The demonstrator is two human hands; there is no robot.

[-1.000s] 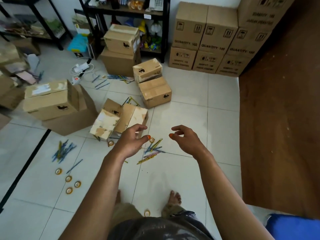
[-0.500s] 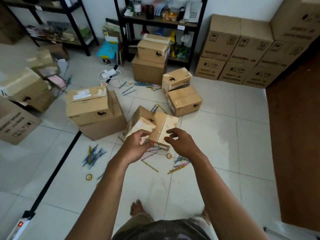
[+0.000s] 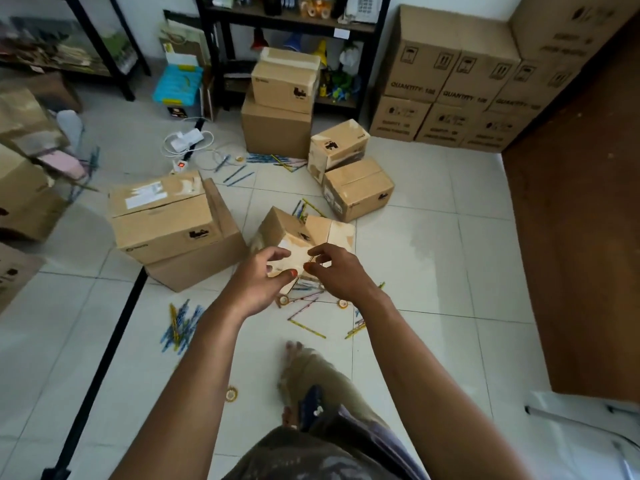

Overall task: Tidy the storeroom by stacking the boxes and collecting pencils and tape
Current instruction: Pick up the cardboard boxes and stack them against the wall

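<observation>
Standing barefoot on white floor tiles (image 3: 429,258), one foot (image 3: 294,351) showing at 6 o'clock, a tape roll (image 3: 231,393) lying just beside it toward 7 o'clock. Reaching forward at centre: left hand (image 3: 258,282) with fingers loosely curled, gripping nothing; right hand (image 3: 341,273) likewise, fingers loosely bent, thumb and forefinger nearly meeting, holding nothing. Whether the fingertips are touching the cardboard behind them cannot be told.

Lying under and around the hands: scattered pencils (image 3: 306,322), two tape rolls (image 3: 283,301) near the wrists, and a blue pencil pile (image 3: 180,323) at 8 o'clock.

Sitting just beyond the hands: a small tilted cardboard box (image 3: 287,230) leaning against a second small box (image 3: 337,232). Resting at 10 o'clock: a labelled carton (image 3: 159,216) stacked on a larger box (image 3: 207,268). Lying at 1 o'clock: two small cartons (image 3: 358,188), one propped on the other.

Standing farther at 12 o'clock: a two-box stack (image 3: 277,109) before a black shelf unit (image 3: 291,19), more pencils (image 3: 273,161) strewn at its base, a white power strip (image 3: 187,138) toward 11 o'clock. Lining the wall at 2 o'clock: stacked printed cartons (image 3: 453,84).
</observation>
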